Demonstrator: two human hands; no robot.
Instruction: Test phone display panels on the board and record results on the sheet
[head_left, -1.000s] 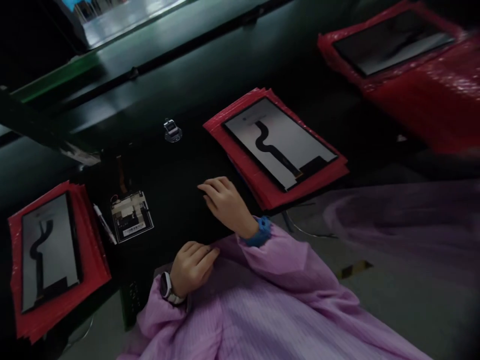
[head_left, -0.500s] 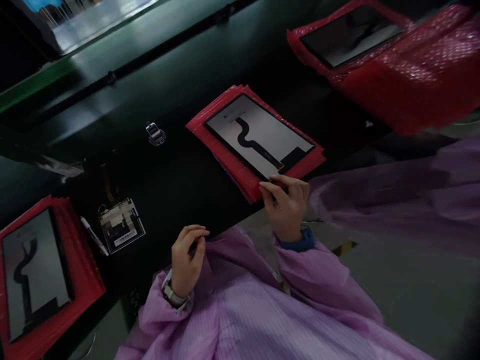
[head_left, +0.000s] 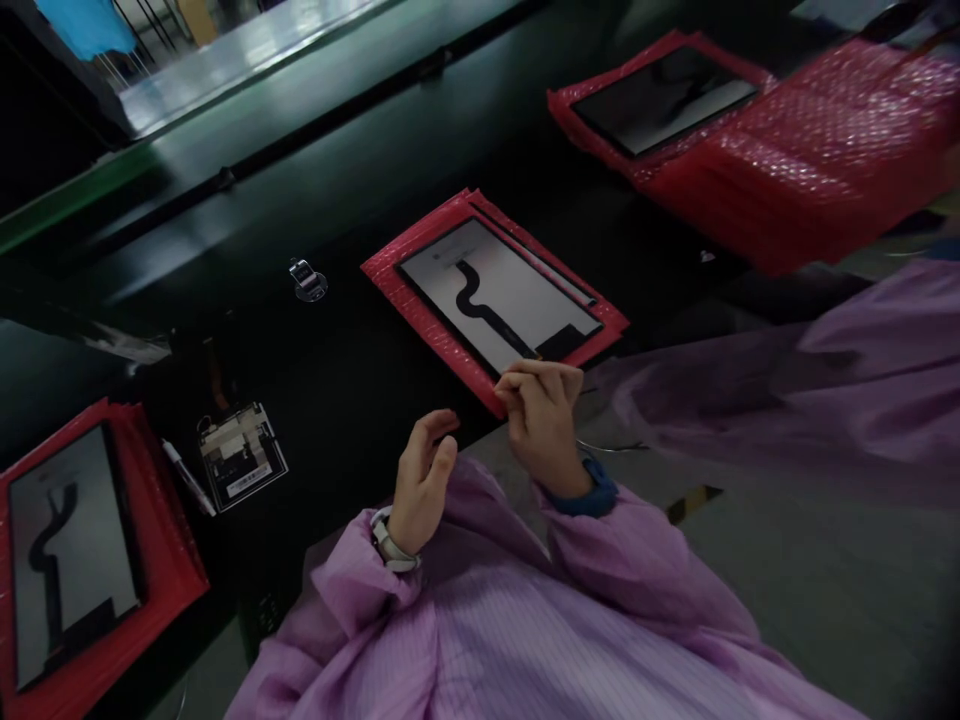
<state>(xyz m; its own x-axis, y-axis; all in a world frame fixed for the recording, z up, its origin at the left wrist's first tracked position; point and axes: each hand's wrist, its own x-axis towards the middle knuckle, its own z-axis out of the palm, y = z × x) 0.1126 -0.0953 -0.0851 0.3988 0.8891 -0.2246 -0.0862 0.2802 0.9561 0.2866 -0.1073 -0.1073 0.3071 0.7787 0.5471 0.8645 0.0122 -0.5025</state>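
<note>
The right hand [head_left: 541, 420], fingertips drawn close together, is at the near corner of the grey rectangular display panel [head_left: 525, 290], which lies on red bubble-wrap sheets [head_left: 416, 306] on the black table [head_left: 337, 370]; its grip is unclear. The empty left hand [head_left: 422, 485] has thumb and fingers parted.

Worktop [head_left: 337, 400]: 3 wrapping stacks, 1 panel on each; left panel [head_left: 90, 550] on left stack [head_left: 165, 530], at near left; middle panel [head_left: 525, 280] on middle stack [head_left: 420, 315], narrow strip [head_left: 536, 252] along panel's far long side; right panel [head_left: 637, 110] on right stack [head_left: 592, 135], farther back, bubble wrap [head_left: 810, 170] at its right; pen [head_left: 187, 477] between left stack and circuit board [head_left: 241, 458]; ribbon [head_left: 216, 378] behind board; ring stand [head_left: 309, 283] behind and right of board, left of middle stack.
</note>
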